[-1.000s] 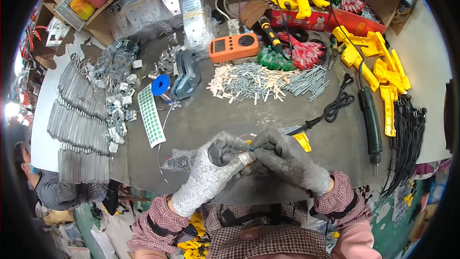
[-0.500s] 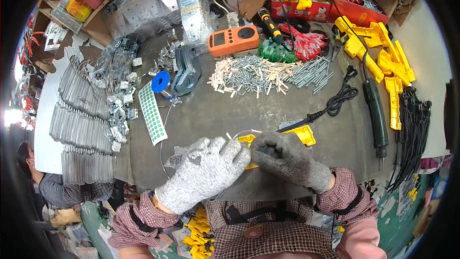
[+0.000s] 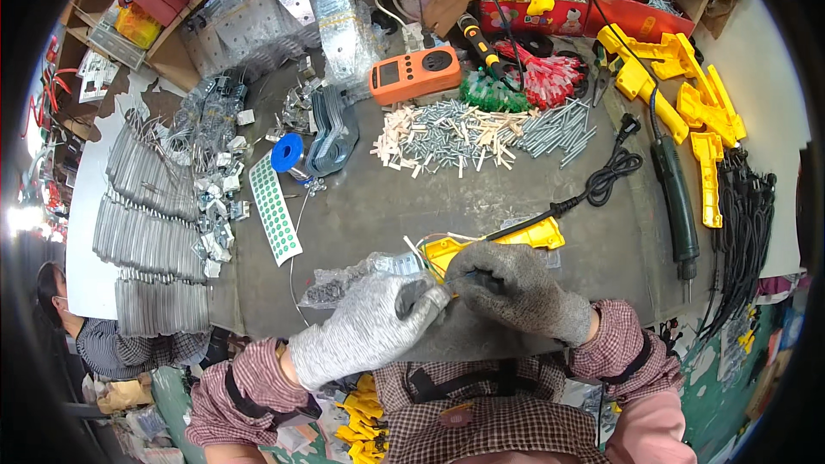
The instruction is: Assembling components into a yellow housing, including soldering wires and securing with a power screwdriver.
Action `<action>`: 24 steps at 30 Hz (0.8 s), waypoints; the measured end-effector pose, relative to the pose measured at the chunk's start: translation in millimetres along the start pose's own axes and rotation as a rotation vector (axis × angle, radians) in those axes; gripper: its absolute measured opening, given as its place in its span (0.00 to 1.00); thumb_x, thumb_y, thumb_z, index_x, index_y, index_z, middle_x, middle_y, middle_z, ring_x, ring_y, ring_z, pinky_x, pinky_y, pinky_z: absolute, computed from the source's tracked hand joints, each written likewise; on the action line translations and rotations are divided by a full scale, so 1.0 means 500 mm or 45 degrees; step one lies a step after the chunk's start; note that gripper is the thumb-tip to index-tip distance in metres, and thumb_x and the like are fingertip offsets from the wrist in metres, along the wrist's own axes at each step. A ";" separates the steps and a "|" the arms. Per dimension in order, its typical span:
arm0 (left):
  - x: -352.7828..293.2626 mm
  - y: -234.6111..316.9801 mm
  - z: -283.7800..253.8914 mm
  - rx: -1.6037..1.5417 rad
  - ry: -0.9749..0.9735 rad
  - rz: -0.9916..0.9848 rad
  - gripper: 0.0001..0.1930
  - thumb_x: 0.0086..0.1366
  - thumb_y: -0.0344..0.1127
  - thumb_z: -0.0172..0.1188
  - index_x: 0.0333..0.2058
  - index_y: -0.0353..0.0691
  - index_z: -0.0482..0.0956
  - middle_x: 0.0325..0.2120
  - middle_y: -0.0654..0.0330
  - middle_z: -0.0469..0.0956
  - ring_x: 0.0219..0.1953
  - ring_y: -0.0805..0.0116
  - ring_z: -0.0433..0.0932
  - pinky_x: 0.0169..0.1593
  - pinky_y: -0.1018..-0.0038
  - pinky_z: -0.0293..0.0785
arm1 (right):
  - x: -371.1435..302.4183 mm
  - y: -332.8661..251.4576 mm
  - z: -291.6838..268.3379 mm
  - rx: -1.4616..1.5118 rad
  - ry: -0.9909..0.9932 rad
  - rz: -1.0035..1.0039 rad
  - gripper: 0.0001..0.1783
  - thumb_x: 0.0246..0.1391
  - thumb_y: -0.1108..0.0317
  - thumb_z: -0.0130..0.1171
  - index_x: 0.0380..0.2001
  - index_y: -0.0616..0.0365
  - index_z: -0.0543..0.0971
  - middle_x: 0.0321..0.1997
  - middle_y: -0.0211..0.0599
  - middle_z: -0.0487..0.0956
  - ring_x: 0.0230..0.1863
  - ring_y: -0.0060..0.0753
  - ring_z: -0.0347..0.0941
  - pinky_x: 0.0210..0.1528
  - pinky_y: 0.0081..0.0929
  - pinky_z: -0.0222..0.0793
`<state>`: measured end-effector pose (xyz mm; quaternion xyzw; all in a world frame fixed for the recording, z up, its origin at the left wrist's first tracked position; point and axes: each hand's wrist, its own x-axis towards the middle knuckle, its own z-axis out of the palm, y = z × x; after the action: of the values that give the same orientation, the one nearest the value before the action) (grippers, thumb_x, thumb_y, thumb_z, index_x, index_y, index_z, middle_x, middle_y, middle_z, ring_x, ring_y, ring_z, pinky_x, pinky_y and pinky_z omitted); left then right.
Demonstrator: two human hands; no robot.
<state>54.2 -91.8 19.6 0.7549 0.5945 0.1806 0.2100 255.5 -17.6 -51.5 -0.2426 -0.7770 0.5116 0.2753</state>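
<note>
My left hand (image 3: 371,314), in a light grey knit glove, and my right hand (image 3: 522,292), in a darker grey glove, meet fingertip to fingertip near the front of the table. Both are closed in a pinch. A thin wire seems to run between the fingertips; its ends are hidden by the gloves. Just beyond them lies a yellow plastic handle shell (image 3: 543,233), partly covered by my right hand. A black power cord (image 3: 563,206) leads into it, and a white wire (image 3: 414,246) sticks up beside my left fingers. Clear plastic wrapping (image 3: 331,286) lies by my left hand.
Screws and small pale pieces (image 3: 455,137) lie heaped behind the hands, near an orange meter (image 3: 415,75). A solder spool (image 3: 289,153) and a green-dotted sticker sheet (image 3: 275,210) are left. A dark electric screwdriver (image 3: 675,206) hangs right. Metal rods (image 3: 150,232) are stacked far left.
My left hand has turned so its thumb and finger show pinched, lower than before. My right hand has shifted slightly, and more of the yellow shell and the plastic wrapping shows.
</note>
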 end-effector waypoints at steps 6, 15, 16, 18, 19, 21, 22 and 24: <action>0.005 0.000 0.009 -0.311 -0.091 -0.169 0.11 0.68 0.40 0.62 0.30 0.40 0.80 0.21 0.54 0.78 0.27 0.55 0.82 0.32 0.64 0.76 | -0.001 0.012 0.001 0.118 0.000 -0.016 0.10 0.59 0.67 0.64 0.43 0.55 0.79 0.35 0.42 0.82 0.34 0.44 0.81 0.36 0.34 0.75; 0.003 -0.012 0.003 -0.551 -0.190 -0.367 0.12 0.70 0.41 0.60 0.31 0.39 0.79 0.23 0.60 0.80 0.22 0.69 0.80 0.29 0.71 0.75 | 0.000 0.013 0.004 0.200 -0.010 0.040 0.08 0.59 0.68 0.63 0.42 0.54 0.78 0.34 0.41 0.82 0.35 0.40 0.81 0.37 0.32 0.75; 0.014 -0.012 -0.016 -0.722 -0.386 -0.618 0.11 0.70 0.40 0.60 0.32 0.39 0.79 0.23 0.57 0.80 0.23 0.67 0.80 0.29 0.70 0.75 | -0.001 0.011 0.003 0.222 -0.011 0.074 0.08 0.59 0.69 0.63 0.41 0.54 0.78 0.34 0.41 0.82 0.35 0.39 0.82 0.37 0.32 0.75; 0.015 -0.013 -0.011 -0.206 -0.188 -0.127 0.09 0.69 0.38 0.59 0.35 0.39 0.78 0.25 0.54 0.80 0.28 0.64 0.82 0.31 0.68 0.76 | 0.000 0.010 -0.001 0.208 -0.021 0.095 0.08 0.59 0.69 0.62 0.42 0.54 0.78 0.35 0.40 0.82 0.35 0.39 0.82 0.38 0.32 0.76; 0.013 -0.014 -0.006 -0.210 -0.189 -0.127 0.09 0.69 0.38 0.59 0.35 0.39 0.78 0.25 0.54 0.80 0.28 0.64 0.82 0.31 0.68 0.76 | 0.000 0.010 -0.003 0.197 -0.030 0.112 0.07 0.59 0.70 0.62 0.42 0.54 0.78 0.35 0.40 0.82 0.35 0.38 0.82 0.38 0.31 0.76; 0.009 -0.016 -0.002 0.459 -0.165 0.276 0.10 0.69 0.40 0.61 0.36 0.39 0.79 0.28 0.53 0.81 0.31 0.62 0.83 0.36 0.68 0.78 | 0.000 0.016 0.002 0.204 -0.024 0.080 0.07 0.60 0.70 0.62 0.42 0.54 0.78 0.34 0.39 0.82 0.35 0.37 0.82 0.38 0.30 0.76; -0.008 -0.024 0.016 -0.186 -0.114 -0.103 0.11 0.67 0.41 0.63 0.38 0.39 0.79 0.30 0.52 0.82 0.34 0.59 0.83 0.40 0.67 0.78 | 0.001 0.018 0.003 0.211 -0.018 0.047 0.07 0.60 0.70 0.62 0.42 0.54 0.78 0.34 0.39 0.82 0.35 0.35 0.82 0.39 0.30 0.76; -0.002 -0.029 0.009 -0.685 -0.253 -0.498 0.11 0.66 0.41 0.63 0.38 0.39 0.79 0.30 0.53 0.82 0.34 0.58 0.83 0.41 0.67 0.77 | 0.002 0.006 0.001 0.226 -0.023 0.097 0.07 0.60 0.71 0.62 0.42 0.55 0.78 0.34 0.39 0.82 0.35 0.34 0.81 0.39 0.29 0.76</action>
<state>44.4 -90.3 7.9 0.5582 0.6356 0.2128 0.4891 254.8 -16.0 -54.4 -0.2419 -0.7214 0.5905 0.2690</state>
